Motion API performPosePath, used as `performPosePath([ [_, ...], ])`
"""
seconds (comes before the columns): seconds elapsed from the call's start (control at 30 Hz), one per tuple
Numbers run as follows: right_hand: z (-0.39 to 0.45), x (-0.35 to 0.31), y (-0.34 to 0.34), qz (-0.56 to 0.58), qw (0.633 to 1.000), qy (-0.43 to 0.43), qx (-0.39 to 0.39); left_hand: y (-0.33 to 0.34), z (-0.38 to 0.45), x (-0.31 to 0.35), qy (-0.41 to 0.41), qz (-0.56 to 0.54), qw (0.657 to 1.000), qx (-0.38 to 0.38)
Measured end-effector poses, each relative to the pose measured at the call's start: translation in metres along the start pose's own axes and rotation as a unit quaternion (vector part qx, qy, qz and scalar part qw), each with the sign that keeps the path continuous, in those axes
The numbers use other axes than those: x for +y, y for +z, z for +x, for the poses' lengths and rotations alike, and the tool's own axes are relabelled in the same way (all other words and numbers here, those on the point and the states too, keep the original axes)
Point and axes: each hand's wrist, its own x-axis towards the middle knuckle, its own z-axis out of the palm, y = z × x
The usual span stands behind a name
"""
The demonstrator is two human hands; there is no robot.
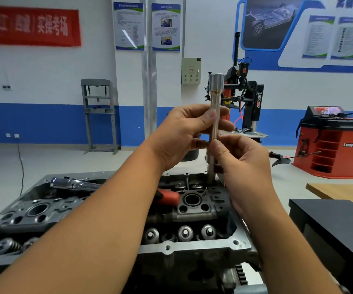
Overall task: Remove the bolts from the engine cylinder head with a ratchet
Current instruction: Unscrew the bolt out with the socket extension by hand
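Silver metal filled the middle of the view: a long bolt (214,115) stood upright, held up in the air above the engine head (192,211). The left hand (184,132) gripped it near the middle, fingers (210,114) curled round the shaft w/ the thumb in front. The right hand (241,164) pinched it lower down, thumb & fingers clamped on the shaft. A wide round end sat at the top. The bottom end was hidden behind the right hand, so I couldn't tell if it was fully out of its hole or still a bit inside. It seemed to hang right over a hole at the far right of the head.

The ratchet (73,183) lay on the far left part of the head, nobody touching it. A red handle (169,196) poked out beside the left arm, maybe part of another tool; couldn't tell.

How far along? My guess: this bolt was already loose & being lifted out by hand, so the turning for it was done. How many other bolts were out, the pic didn't show. Springs & round caps showed in the near part of the head. Prob. left to do: put this bolt down somewhere, pick up the ratchet, check the other holes.
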Motion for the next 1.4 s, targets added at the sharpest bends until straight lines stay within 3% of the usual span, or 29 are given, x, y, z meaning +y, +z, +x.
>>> performPosePath([
  [0.2,0.0004,-0.0019,-0.0034,0.028,0.999,0.019,-0.022,-0.0024,-0.0005,-0.0011,0.036,0.013,0.999,0.035],
  [0.33,-0.0031,0.0008,-0.0020,-0.033,0.999,-0.005,-0.007,-0.0025,0.0005,-0.0015,0.042,0.000,0.998,0.050],
  [0.6,-0.0023,-0.0018,0.0017,-0.011,0.998,-0.029,-0.060,-0.0008,0.0013,-0.0022,0.001,0.019,1.000,-0.011],
  [0.83,-0.0038,-0.0011,-0.0009,-0.029,0.999,-0.015,0.010,0.0016,0.0008,0.0001,0.056,-0.002,0.997,0.046],
  [1.03,-0.0007,-0.0016,-0.0005,-0.010,0.999,-0.010,-0.048,0.0035,0.0012,-0.0006,0.000,0.033,0.999,0.012],
  [1.23,-0.0025,0.0012,-0.0017,-0.032,0.999,-0.025,-0.017,0.0018,-0.0007,0.0001,0.058,0.035,0.996,0.053],
  [1.4,-0.0014,-0.0013,0.0014,-0.014,0.999,-0.024,-0.036,0.0024,0.0001,-0.0012,-0.005,0.027,1.000,0.006],
])
